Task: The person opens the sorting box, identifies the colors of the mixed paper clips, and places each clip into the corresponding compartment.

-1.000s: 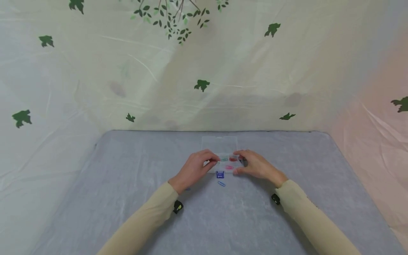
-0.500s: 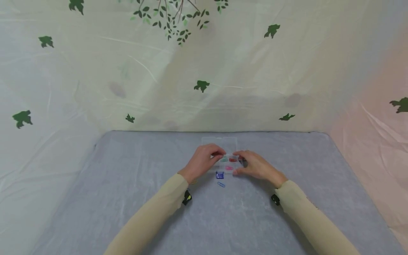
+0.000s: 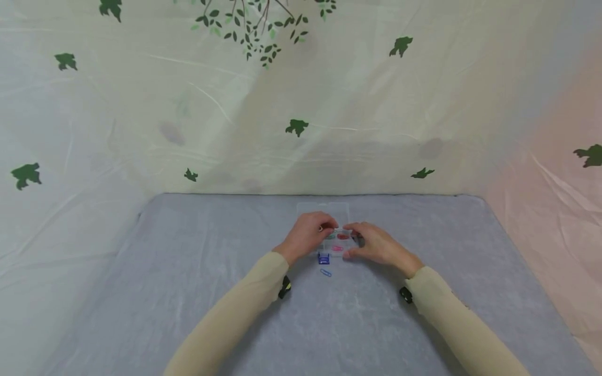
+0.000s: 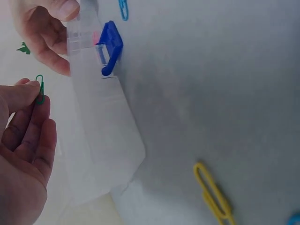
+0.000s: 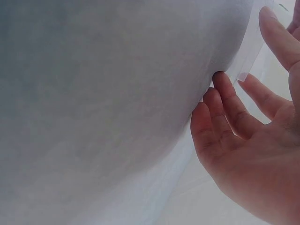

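My left hand (image 3: pixel 307 235) pinches a green paper clip (image 4: pixel 42 97) between thumb and fingers, above a clear plastic box (image 4: pixel 103 136). The right hand (image 3: pixel 382 246) holds the box's right end, thumb at the front and fingers behind. In the head view, red paper clips (image 3: pixel 343 236) lie in the back right compartment and pink ones (image 3: pixel 337 248) in front of them. Green clips (image 3: pixel 331 236) show beside the red, partly covered by my left fingers. The transparent lid (image 3: pixel 324 208) is folded back; a blue latch (image 3: pixel 324 258) hangs from the front wall.
A blue paper clip (image 3: pixel 326 272) lies on the grey cloth (image 3: pixel 329 324) in front of the latch. In the left wrist view, a yellow paper clip (image 4: pixel 213 192) lies on the cloth, with a bit of another blue one (image 4: pixel 294 220) at the corner. A pale curtain (image 3: pixel 235 130) stands behind.
The left hand has moved right over the box, from its left part to beside the red clips, covering more of the green ones. My right hand has stayed at the box's end.
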Available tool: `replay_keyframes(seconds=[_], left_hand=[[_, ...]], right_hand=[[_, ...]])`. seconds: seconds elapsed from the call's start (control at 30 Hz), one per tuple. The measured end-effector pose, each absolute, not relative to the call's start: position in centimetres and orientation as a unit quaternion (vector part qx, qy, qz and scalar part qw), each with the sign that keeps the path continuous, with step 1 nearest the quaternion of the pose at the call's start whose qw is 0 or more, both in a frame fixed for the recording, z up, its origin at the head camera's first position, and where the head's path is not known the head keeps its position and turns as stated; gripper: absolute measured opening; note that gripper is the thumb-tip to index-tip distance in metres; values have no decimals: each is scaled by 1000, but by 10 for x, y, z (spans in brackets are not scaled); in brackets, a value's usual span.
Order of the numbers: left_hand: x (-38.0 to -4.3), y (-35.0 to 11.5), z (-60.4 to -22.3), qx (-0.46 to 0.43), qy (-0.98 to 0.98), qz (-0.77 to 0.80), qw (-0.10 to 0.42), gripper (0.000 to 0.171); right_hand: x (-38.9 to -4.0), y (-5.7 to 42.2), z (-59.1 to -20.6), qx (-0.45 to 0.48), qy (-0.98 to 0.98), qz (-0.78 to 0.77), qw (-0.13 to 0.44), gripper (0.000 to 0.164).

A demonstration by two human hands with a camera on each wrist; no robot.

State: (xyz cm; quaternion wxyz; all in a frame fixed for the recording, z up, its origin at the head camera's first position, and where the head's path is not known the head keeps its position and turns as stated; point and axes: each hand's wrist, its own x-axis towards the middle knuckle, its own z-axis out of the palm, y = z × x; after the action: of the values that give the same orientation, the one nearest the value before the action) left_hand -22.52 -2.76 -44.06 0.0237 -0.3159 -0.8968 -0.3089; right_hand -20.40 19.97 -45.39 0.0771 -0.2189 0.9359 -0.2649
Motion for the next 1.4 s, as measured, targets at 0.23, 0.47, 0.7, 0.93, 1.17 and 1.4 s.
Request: replay_keyframes(seconds=[0.23, 0.47, 0.7, 0.93, 1.17, 1.4], left_hand=[[-229, -24, -448, -301, -907, -293, 18, 12], [-230, -25, -454, -295, -912, -286, 12, 13], [-228, -26, -455, -294, -909, -294, 16, 14], [-225, -31, -453, -285, -906, -312, 15, 20], [-216, -42, -445, -292, -894, -340, 1, 33], [-202, -60, -439, -314, -878, -361, 0, 42]], right_hand=[[-203, 200, -454, -220, 935, -269, 76, 74], [-204, 201, -455, -225, 933, -269, 75, 74], [-202, 198, -454, -222, 935, -267, 75, 73], [-202, 200, -455, -219, 936, -267, 76, 74], [-204, 200, -457, -232, 932, -269, 71, 74], [-203, 202, -458, -236, 931, -271, 71, 76]])
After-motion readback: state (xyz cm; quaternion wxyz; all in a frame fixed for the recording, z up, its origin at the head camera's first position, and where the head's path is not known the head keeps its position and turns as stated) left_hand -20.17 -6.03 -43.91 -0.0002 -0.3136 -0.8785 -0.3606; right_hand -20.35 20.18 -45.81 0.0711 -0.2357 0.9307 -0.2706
